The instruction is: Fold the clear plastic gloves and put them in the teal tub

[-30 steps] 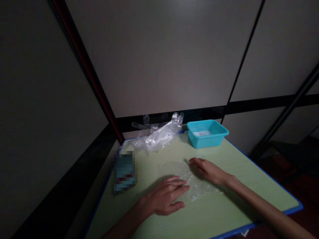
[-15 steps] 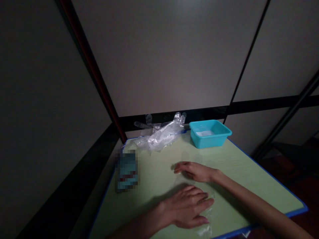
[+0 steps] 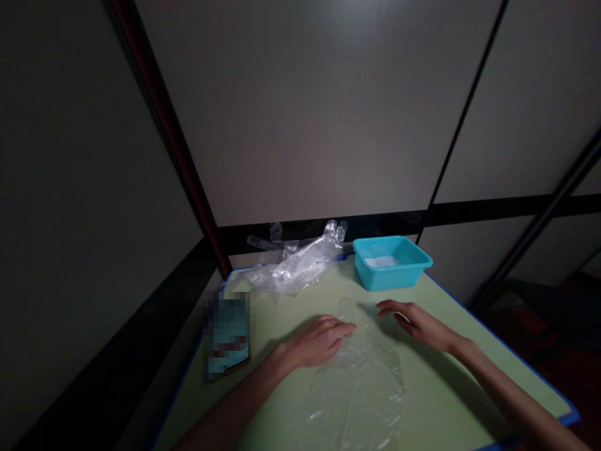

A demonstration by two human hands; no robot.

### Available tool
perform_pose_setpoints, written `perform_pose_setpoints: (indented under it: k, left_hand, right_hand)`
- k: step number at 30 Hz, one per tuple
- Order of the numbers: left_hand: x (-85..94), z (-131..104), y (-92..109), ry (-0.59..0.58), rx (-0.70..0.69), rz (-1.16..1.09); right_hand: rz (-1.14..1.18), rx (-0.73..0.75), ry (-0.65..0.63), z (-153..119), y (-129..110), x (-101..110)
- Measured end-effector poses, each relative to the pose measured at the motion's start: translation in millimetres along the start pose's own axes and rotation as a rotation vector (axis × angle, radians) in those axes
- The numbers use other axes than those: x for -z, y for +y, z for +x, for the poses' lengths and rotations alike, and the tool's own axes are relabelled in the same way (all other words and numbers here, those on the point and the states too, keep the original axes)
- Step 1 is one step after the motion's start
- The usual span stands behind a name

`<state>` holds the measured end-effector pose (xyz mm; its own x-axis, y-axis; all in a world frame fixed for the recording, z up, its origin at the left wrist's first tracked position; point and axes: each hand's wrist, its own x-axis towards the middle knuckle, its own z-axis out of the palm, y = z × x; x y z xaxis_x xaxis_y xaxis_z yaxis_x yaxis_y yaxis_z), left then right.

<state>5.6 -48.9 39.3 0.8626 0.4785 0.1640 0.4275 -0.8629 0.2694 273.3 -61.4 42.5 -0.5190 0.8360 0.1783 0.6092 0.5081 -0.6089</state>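
A clear plastic disposable glove (image 3: 352, 401) lies spread on the light green table in front of me, its cuff toward the near edge. My left hand (image 3: 317, 341) rests palm down on its upper part, fingers stretched to the right and thumb a little apart. To the right of the glove, my right hand (image 3: 420, 322) hovers just above the table, its fingers loosely curved and apart with nothing in them. The fingertips of the left hand partly cover the glove's finger section.
A crumpled pile of clear plastic gloves (image 3: 298, 269) lies along the back edge. A turquoise basin (image 3: 392, 275) with something white inside stands at the back right. A phone (image 3: 230, 338), its screen blurred, is on the left. Behind the blue-edged table (image 3: 451, 388) rises a panelled wall.
My left hand has moved up and away from me across the glove, uncovering its lower part. My right hand has shifted right, off the glove. The view has tilted slightly.
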Motion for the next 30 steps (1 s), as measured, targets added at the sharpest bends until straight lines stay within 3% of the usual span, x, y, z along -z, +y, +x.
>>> perform_pose_setpoints:
  k: [5,13,15,18,21,27,30]
  left_hand:
    - [-4.8,-6,5,-0.007,0.045,0.015]
    - [9.5,-45,10,0.008,0.186,0.022]
    - [12.1,-48,11,0.018,0.229,0.016]
    - [13.6,-38,12,0.061,0.258,-0.054]
    - [10.6,-20,21,0.051,0.144,-0.155]
    - [-11.5,-9,59,-0.176,-0.292,-0.181]
    - [-25.2,-13,68,-0.242,-0.402,-0.113]
  right_hand:
    - [-0.022,-0.056,0.019,-11,1,6]
    - [0.037,-0.053,0.016,-1,3,3]
    - [0.123,-0.052,0.024,10,3,-5]
    - [0.457,-0.112,0.034,29,3,-21]
    - [0.74,-0.177,-0.003,48,3,-36]
    - [0.892,-0.276,-0.079,60,6,-51]
    - [0.935,-0.302,-0.038,61,10,-53]
